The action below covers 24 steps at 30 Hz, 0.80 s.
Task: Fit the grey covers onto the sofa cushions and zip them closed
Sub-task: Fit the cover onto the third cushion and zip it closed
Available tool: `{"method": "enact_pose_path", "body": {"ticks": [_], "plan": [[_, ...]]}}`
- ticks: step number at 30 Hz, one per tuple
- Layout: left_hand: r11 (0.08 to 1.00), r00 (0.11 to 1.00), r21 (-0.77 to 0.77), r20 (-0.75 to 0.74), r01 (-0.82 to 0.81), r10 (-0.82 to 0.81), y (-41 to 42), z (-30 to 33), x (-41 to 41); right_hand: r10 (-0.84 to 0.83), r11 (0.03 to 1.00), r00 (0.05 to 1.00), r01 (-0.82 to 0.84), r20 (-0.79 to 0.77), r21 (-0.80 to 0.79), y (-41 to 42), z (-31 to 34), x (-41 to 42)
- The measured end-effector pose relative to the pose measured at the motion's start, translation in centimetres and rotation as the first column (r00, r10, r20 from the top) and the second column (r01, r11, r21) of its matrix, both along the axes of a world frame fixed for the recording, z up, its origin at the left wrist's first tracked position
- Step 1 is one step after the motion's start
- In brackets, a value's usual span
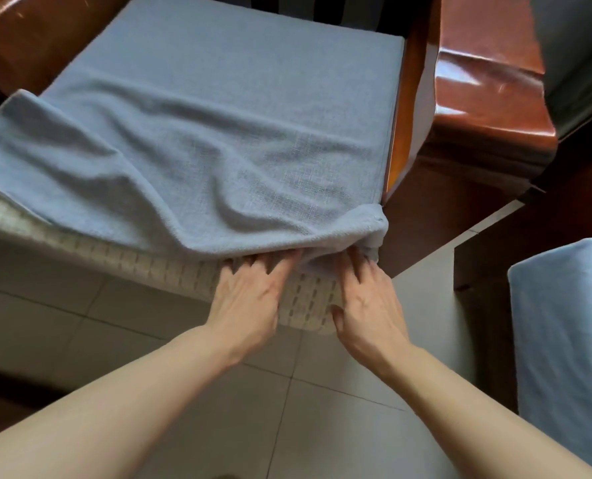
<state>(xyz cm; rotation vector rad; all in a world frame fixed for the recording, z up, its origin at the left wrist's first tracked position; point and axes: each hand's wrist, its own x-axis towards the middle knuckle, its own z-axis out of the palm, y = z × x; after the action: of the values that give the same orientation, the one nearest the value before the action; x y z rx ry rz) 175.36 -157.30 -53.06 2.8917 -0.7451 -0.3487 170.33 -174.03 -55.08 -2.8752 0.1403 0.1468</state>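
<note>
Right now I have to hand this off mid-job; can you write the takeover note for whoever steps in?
Left hand: fingers straight, tips tucked under the edge of the grey cover, open.
Right hand: the same, fingertips under the bunched cover corner, thumb on the cushion's near face.
The cream sofa cushion lies on the wooden sofa frame; the cover is on over the far part, rumpled near you.
Done: cover drawn most of the way on.
Left: pull it over the exposed near edge and left corner, then zip. No zip is visible.
</note>
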Motion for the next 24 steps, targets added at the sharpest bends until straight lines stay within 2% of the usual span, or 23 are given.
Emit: {"method": "enact_pose_path", "body": {"ticks": [3, 7, 12, 15, 18, 21, 24], "plan": [[0.993, 0.998, -0.11, 0.037, -0.046, 0.051, -0.7, -1.5, 0.9, 0.048, 0.999, 0.992, -0.049, 0.118, -0.001, -1.0, -2.4, 1.3], [0.994, 0.991, -0.099, 0.116, -0.055, 0.067, -1.7, -3.4, 2.0, 0.072, 0.997, 0.964, -0.064, 0.255, -0.037, -1.5, -5.0, 1.8], [0.993, 0.985, -0.083, 0.141, -0.088, 0.099, -2.7, -5.4, 2.8, 0.085, 0.995, 0.897, -0.057, 0.434, -0.077, -1.6, -6.4, 2.2], [0.992, 0.967, -0.111, 0.24, -0.055, 0.08, -2.5, -6.8, 2.9, 0.06, 0.995, 0.844, -0.007, 0.533, -0.101, -1.1, -6.7, 2.8], [0.989, 0.909, -0.144, 0.407, -0.028, 0.085, -2.6, -8.5, 3.1, 0.036, 0.982, 0.806, 0.082, 0.591, -0.173, -0.3, -7.0, 3.4], [0.971, 0.834, -0.239, 0.542, 0.032, 0.105, -2.9, -9.3, 3.7, 0.019, 0.975, 0.742, 0.135, 0.67, -0.178, 0.1, -7.7, 4.1], [0.905, 0.798, -0.413, 0.578, 0.102, 0.174, -2.9, -10.5, 4.0, 0.0, 0.986, 0.672, 0.122, 0.74, -0.111, 0.1, -8.8, 4.2]]}}
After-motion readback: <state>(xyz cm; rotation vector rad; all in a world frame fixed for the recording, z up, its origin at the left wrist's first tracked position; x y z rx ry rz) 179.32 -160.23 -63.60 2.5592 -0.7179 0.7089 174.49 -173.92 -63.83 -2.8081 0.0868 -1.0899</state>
